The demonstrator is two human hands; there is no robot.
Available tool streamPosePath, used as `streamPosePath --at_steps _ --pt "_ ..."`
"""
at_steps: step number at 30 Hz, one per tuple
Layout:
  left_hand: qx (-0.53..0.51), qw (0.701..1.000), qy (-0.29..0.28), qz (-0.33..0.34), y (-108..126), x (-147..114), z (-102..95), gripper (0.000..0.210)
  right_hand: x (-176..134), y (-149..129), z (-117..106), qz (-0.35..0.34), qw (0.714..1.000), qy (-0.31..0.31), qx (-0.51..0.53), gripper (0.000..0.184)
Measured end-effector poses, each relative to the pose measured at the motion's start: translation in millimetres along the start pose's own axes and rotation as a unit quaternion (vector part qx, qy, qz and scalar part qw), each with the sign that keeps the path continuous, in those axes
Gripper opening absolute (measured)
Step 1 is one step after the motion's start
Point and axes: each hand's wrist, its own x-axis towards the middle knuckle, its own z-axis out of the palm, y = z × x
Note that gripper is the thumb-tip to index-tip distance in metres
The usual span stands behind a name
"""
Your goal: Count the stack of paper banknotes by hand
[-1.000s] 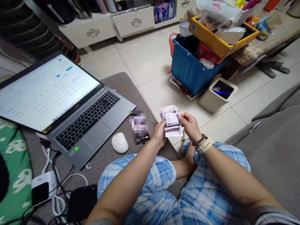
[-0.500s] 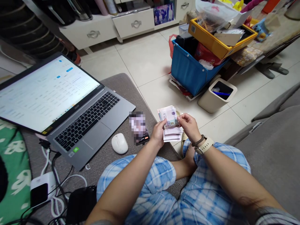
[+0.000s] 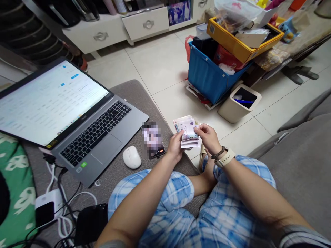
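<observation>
A wad of banknotes (image 3: 190, 132), mostly pale purple and white, is held out over the grey seat's edge in front of my crossed legs. My left hand (image 3: 176, 145) is closed around the wad's left side, its thumb pressed on top. From the right, my right hand (image 3: 208, 137) pinches the edge of the top note between thumb and fingers. A watch with a beige strap (image 3: 225, 158) and a braided bracelet sit on the right wrist. Left of the hands lies a phone (image 3: 157, 151) with a partly blurred screen, beside a white mouse (image 3: 131, 157).
An open laptop (image 3: 103, 141) rests on the grey cushioned seat (image 3: 129, 89). Cables and a white charger (image 3: 49, 205) lie at lower left. On the tiled floor stand a filled blue bin (image 3: 204, 77) topped by a yellow box (image 3: 230, 41), and a beige waste bin (image 3: 230, 106).
The top note with the figure 5 has shifted and another face of the notes shows. The lower ends of the notes hang less far down. Both hands stay nearly in place.
</observation>
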Motion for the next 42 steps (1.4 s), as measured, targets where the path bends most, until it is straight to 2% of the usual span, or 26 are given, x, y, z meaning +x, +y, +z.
streamPosePath --at_steps 7,16,26,32,34,37,40,42 --pt "-0.04 0.999 0.005 -0.022 0 7 -2.4 0.027 -6 -15 6 -0.005 0.999 -0.022 0.023 0.031" --pt "-0.035 0.999 0.001 -0.008 0 4 0.3 0.024 -6 -11 6 -0.005 1.0 -0.02 0.02 0.03" --pt "-0.037 0.999 0.021 -0.01 -2 6 -0.5 0.025 -6 -11 6 -0.026 0.999 -0.018 0.015 0.031" --pt "-0.034 0.999 -0.013 -0.032 2 3 0.8 0.027 -7 -8 4 0.021 0.999 -0.037 0.027 0.043" --pt "-0.033 0.999 -0.014 -0.024 3 1 1.1 0.024 -5 -7 2 0.011 0.999 -0.04 0.019 0.041" --pt "-0.011 1.0 0.002 -0.014 3 0 -0.7 0.018 -3 -7 0 -0.018 1.0 -0.003 0.002 0.036" --pt "0.011 1.0 0.014 -0.018 2 0 -2.9 0.019 -1 -7 -1 -0.003 0.999 0.043 -0.011 0.033" --pt "0.01 1.0 0.013 -0.016 1 -1 -2.7 0.021 -1 -7 -1 0.006 0.999 0.049 -0.016 0.033"
